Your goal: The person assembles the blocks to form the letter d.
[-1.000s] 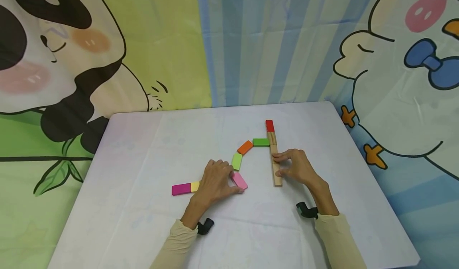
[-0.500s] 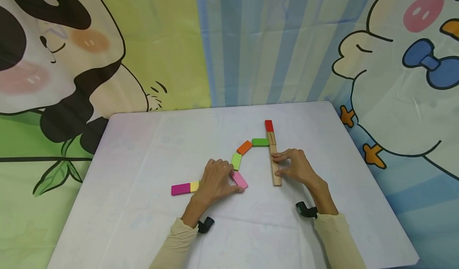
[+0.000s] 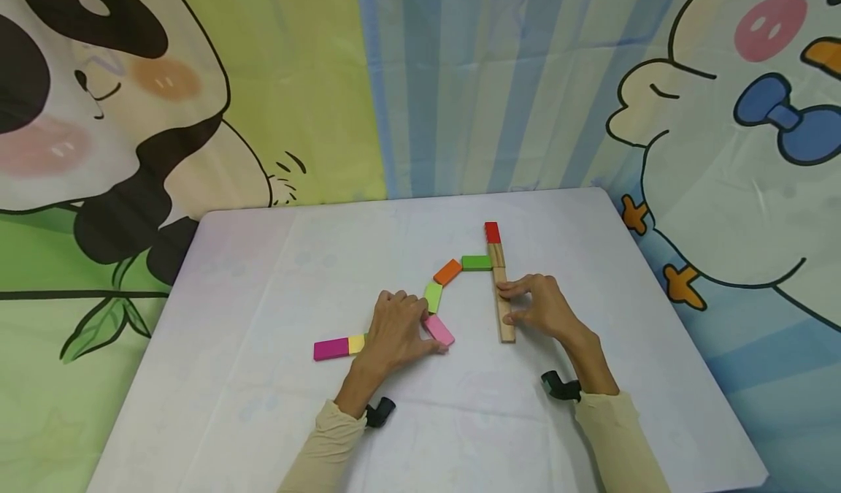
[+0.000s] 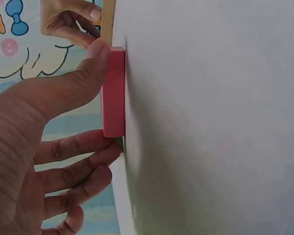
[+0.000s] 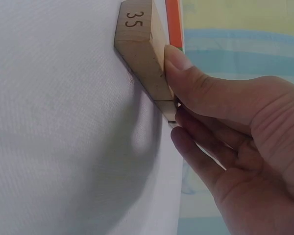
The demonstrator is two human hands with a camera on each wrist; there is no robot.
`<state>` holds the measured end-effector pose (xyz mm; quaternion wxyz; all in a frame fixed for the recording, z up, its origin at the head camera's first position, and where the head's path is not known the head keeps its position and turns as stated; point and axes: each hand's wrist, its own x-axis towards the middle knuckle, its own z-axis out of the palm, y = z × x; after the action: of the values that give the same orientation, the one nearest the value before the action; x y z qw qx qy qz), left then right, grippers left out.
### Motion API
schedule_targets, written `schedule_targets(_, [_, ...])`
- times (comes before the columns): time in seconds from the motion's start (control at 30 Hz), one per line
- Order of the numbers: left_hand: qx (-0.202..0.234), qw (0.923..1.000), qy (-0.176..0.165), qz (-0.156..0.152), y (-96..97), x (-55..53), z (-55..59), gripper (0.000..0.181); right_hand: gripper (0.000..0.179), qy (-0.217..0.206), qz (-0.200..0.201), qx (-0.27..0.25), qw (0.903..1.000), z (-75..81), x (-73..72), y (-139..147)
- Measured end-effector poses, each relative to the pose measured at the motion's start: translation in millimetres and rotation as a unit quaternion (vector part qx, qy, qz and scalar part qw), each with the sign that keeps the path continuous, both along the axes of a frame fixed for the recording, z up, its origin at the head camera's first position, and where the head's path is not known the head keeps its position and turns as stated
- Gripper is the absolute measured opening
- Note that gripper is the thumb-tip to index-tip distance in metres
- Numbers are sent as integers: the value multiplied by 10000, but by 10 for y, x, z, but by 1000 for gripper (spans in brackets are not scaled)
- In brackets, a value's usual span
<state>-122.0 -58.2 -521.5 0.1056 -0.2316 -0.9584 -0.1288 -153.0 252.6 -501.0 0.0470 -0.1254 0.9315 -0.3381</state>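
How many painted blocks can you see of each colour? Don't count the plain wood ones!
Red block: 1
Orange block: 1
Green: 2, one darker block and one lighter block
Pink block: 1
Yellow block: 1
Purple block: 1
Total: 7 clearly showing; the left hand may hide more.

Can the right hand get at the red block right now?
Probably yes. The right hand touches the row of wooden blocks, the red block sits at that row's far end, and nothing covers it or stands on its right.
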Motion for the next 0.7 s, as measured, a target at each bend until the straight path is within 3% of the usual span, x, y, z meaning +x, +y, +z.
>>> schedule_targets(0.17, [66, 9996, -116, 230, -59, 16, 76, 70, 55, -34, -19, -55, 10000, -15, -12, 14])
schedule_targets(0.27, [182, 9989, -213, 386, -188, 22, 153, 65, 54, -32, 17, -87, 10000, -24, -24, 9])
schedule_targets(0.5, [814, 9928, -656, 582, -715, 41, 318, 43, 55, 58, 25, -12, 10000, -1, -21, 12])
schedule_targets(0.7, [1142, 9781, -1547, 791, -1223, 129, 423, 43, 55, 4, 36, 31, 10000, 15, -11, 9])
